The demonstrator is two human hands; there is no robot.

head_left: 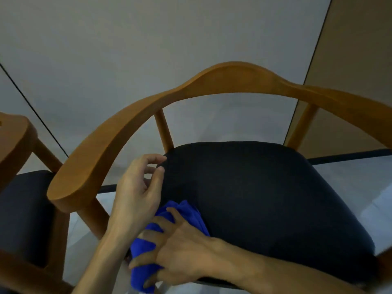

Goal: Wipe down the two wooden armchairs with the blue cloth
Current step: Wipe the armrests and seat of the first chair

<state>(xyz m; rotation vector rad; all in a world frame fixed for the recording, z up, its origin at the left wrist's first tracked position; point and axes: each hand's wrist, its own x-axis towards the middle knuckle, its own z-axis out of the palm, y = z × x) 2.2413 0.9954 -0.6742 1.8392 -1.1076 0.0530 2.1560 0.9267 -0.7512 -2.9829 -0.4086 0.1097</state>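
A second armchair (19, 134) at far left; left hand (135, 192) hovers, fingers loosely curled and empty; right hand (180, 247) clasps the bunched blue cloth (144, 248) against the nearer armchair (233, 81) seat's front-left corner

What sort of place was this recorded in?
Probably an office or waiting room, though little shows: a wooden armchair with a matching second armchair beside it, a plain grey wall, and a pale floor.
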